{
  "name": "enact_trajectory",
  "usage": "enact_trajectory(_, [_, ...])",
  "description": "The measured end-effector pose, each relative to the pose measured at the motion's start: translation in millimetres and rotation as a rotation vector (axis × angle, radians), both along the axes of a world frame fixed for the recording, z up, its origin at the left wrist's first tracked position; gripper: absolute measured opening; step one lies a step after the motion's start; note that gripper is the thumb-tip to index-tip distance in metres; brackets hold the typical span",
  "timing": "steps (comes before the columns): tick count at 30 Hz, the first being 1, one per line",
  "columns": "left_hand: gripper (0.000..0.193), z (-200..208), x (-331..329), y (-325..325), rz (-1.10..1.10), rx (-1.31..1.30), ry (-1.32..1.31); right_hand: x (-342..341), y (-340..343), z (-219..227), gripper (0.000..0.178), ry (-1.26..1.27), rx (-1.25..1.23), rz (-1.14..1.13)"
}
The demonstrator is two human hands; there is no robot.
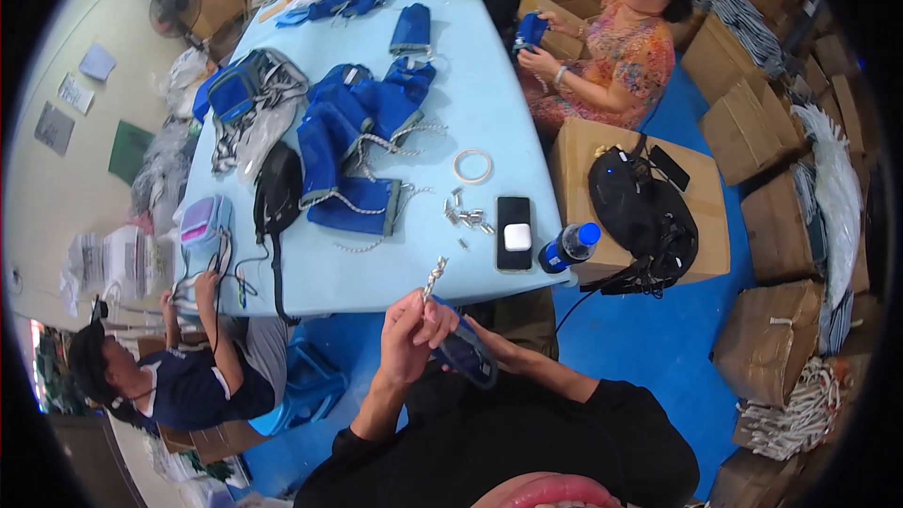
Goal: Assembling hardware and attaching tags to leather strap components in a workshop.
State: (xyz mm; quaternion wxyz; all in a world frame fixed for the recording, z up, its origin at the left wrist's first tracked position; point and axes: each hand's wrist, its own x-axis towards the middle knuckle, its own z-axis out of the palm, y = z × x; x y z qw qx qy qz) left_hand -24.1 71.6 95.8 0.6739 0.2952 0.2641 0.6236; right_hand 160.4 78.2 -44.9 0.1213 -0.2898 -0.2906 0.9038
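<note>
Just beyond the near table edge, my left hand (pixel 414 331) is closed round a grey-and-white cord (pixel 435 275), whose end sticks up above the fingers. The cord seems to belong to a dark blue fabric pouch (pixel 467 357) in front of my chest. My right hand (pixel 496 345) grips that pouch from its right side, with some fingers hidden behind it. Several small silver cylinders (pixel 467 217) lie loose on the table ahead of my hands. More blue drawstring pouches (pixel 353 202) are heaped further up, their cords trailing.
On the light blue table (pixel 451 113) are a tape ring (pixel 472 166), a phone (pixel 513 259) under a white case, and a blue-capped bottle (pixel 569 246). A black bag (pixel 644 212) sits on a carton at right. Co-workers sit at left (pixel 193 372) and right (pixel 616 56).
</note>
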Motion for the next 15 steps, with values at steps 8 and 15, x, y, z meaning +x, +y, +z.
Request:
enact_trajectory(8, [0.034,-7,-9,-15,0.149,-0.014,-0.045,-17,30,34,0.045,0.276,-0.337,-0.079])
enact_trajectory(15, [0.035,-52,-35,-28,0.595,-0.038,0.226,-37,51,74,0.067,0.098,0.113,-0.422])
